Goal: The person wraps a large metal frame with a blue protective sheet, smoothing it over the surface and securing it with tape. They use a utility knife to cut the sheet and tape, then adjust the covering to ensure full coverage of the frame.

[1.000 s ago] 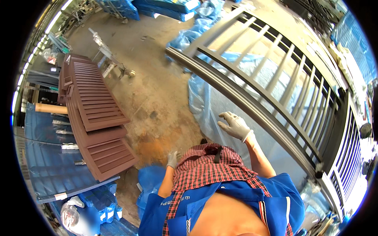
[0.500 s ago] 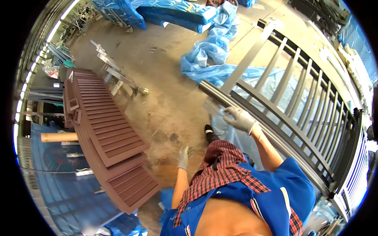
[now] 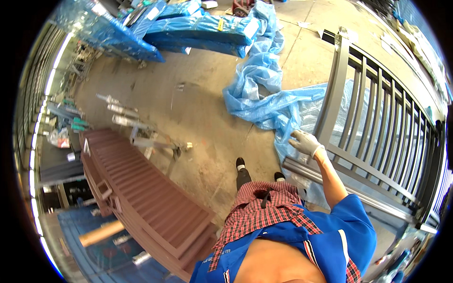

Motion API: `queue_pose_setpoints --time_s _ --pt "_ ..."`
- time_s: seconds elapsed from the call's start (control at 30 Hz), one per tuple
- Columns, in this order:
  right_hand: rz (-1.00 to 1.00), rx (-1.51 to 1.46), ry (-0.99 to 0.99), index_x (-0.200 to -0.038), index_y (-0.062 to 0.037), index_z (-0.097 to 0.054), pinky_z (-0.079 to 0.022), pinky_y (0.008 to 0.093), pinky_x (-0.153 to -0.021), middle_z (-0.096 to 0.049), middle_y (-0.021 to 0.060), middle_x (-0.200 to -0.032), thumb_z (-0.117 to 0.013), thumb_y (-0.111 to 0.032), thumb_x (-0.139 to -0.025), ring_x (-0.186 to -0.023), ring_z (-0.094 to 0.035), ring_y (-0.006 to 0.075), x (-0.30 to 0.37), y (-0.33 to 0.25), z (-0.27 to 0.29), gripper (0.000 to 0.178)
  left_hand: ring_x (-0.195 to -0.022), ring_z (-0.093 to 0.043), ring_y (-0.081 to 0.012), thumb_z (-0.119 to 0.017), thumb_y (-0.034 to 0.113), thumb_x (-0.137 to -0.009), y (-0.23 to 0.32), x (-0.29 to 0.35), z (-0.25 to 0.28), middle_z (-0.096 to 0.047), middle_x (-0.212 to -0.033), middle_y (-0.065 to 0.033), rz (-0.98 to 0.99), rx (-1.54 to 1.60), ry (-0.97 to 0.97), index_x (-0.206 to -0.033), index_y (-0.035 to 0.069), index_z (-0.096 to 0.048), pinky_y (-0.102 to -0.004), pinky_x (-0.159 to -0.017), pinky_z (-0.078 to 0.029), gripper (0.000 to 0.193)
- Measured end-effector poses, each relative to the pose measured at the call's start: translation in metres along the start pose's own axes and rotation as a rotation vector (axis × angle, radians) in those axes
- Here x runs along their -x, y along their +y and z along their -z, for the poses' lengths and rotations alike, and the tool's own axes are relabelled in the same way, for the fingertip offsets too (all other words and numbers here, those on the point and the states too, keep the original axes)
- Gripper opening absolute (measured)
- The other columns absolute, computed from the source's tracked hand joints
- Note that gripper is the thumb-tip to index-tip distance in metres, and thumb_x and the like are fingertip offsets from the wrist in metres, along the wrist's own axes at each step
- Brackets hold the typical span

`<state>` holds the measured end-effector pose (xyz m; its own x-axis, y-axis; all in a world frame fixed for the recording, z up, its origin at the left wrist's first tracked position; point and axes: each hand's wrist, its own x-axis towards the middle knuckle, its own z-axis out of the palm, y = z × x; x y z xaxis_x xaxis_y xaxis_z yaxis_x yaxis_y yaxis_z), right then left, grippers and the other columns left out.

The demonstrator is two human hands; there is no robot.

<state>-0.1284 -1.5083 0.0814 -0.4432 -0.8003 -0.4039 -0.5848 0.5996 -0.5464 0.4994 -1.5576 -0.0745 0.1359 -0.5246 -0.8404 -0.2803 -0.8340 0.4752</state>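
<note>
My right hand (image 3: 306, 143), in a pale work glove, is held out with its fingers apart and slightly curled, and nothing shows in it. It is beside the lower left corner of a dark grey metal railing panel (image 3: 334, 94) with several upright bars. Whether the hand touches the panel I cannot tell. Below the hand lies a bundle of long silver-grey metal profiles (image 3: 351, 194). Light blue plastic sheeting (image 3: 264, 111) is spread and crumpled on the floor by the fingers and under the panel. My left hand is out of view.
A brown slatted panel (image 3: 146, 181) stands on my left, with a cardboard tube (image 3: 101, 233) beside it. Behind it is a metal stand on castors (image 3: 160, 144). Blue-wrapped bundles (image 3: 198, 32) lie at the far side. The concrete floor (image 3: 203, 113) runs between.
My view has turned left, and I have stepped so both feet show. My left hand has gone out of view. My right hand is now close to the railing's corner.
</note>
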Motion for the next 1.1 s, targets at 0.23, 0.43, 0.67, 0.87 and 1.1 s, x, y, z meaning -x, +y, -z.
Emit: queue_pose_setpoints --time_s 0.23,0.43,0.67,0.87,1.1 --pt "-0.365 -0.098 0.208 -0.105 0.0001 -0.064 -0.049 0.0411 -0.085 -0.067 0.021 -0.1 -0.055 -0.038 -0.087 -0.096 -0.064 0.0352 -0.038 0.015 -0.033 0.044 -0.095 -0.062 -0.0308 -0.054 0.02 -0.09 0.191 -0.197 0.025 -0.064 -0.105 -0.0157 -0.865 -1.888 -0.342 -0.114 -0.001 -0.056 -0.0442 -0.083 -0.049 0.032" --pt "-0.545 -0.25 0.167 -0.106 -0.0003 -0.065 -0.052 0.04 -0.074 -0.068 0.0204 -0.088 -0.057 -0.037 -0.086 -0.081 -0.068 0.0322 -0.03 -0.011 -0.034 0.042 -0.062 -0.051 -0.0115 -0.058 0.027 -0.087 0.502 -0.304 -0.155 -0.055 -0.071 0.0029 -0.654 -0.321 -0.152 -0.086 0.013 -0.059 -0.0289 -0.053 -0.043 0.014" --pt "-0.635 -0.353 0.269 -0.108 -0.0016 -0.065 -0.049 0.0409 -0.084 -0.067 0.0209 -0.102 -0.056 -0.038 -0.087 -0.098 -0.064 0.0345 -0.086 -0.008 0.034 0.043 -0.086 -0.064 -0.0157 -0.045 0.004 -0.093 0.658 -0.188 -0.493 -0.067 -0.1 -0.0076 -0.601 -0.315 -0.765 -0.114 0.009 -0.059 -0.0276 -0.073 -0.054 0.026" --pt "-0.555 -0.378 0.449 -0.113 -0.0034 -0.061 -0.046 0.0423 -0.091 -0.064 0.0206 -0.109 -0.054 -0.041 -0.089 -0.106 -0.06 0.0349 -0.183 0.055 0.145 0.045 -0.077 -0.057 -0.013 -0.053 0.012 -0.091 0.608 -0.195 -0.609 -0.063 -0.086 -0.0031 -0.817 -1.062 -1.037 -0.107 0.0 -0.061 -0.0301 -0.066 -0.047 0.021" --pt "-0.671 -0.231 0.695 -0.114 -0.0033 -0.059 -0.046 0.0415 -0.094 -0.063 0.02 -0.114 -0.052 -0.041 -0.089 -0.109 -0.059 0.0348 -0.206 0.113 0.253 0.046 -0.064 -0.06 -0.0155 -0.057 0.012 -0.087 0.64 -0.257 -0.613 -0.065 -0.085 -0.0073 -0.325 -0.965 -0.809 -0.106 0.003 -0.061 -0.0277 -0.056 -0.049 0.021"
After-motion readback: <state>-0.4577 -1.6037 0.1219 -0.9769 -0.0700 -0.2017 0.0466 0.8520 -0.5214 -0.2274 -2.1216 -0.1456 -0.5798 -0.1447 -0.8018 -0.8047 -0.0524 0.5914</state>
